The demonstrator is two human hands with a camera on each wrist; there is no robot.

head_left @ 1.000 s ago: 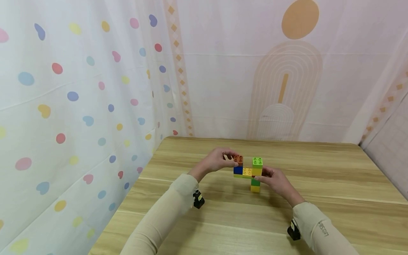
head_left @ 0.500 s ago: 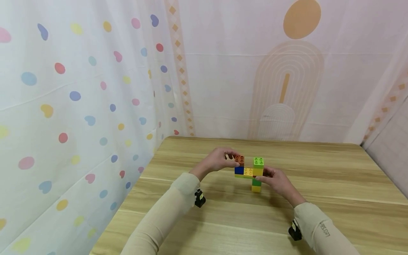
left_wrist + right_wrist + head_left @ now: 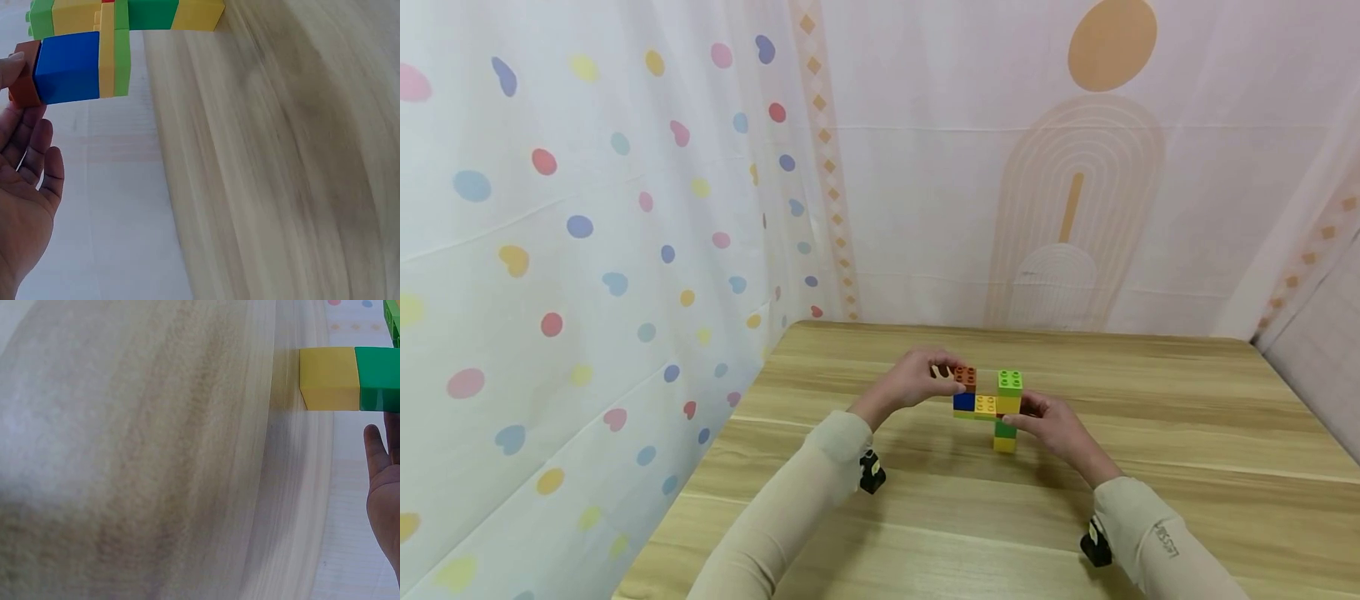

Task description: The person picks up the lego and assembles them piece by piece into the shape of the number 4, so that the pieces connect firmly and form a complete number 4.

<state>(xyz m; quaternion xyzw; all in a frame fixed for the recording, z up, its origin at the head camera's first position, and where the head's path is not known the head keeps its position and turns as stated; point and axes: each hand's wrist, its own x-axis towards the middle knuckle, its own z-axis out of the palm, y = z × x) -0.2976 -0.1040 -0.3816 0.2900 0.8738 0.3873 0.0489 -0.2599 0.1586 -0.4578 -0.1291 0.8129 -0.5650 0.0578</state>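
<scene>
A building-brick structure spans the space between my two hands in the head view. My left hand [image 3: 917,379] pinches the brown brick [image 3: 966,379] between thumb and fingers; it tops a blue brick [image 3: 67,67]. Under the blue brick, a flat yellow and lime piece [image 3: 986,407] bridges across to a taller column. That column has a lime brick [image 3: 1010,382] on top, a yellow brick [image 3: 1008,405] beneath, a sliver of red, then a green brick [image 3: 1005,430] and a yellow bottom brick [image 3: 330,379]. My right hand [image 3: 1058,432] grips the column around its middle, thumb in front.
The structure is over a wood-grain table [image 3: 940,533]. A dotted curtain [image 3: 625,375] hangs along the left, and a pale patterned curtain [image 3: 910,208] hangs behind the table's far edge. Small black devices sit at both wrists.
</scene>
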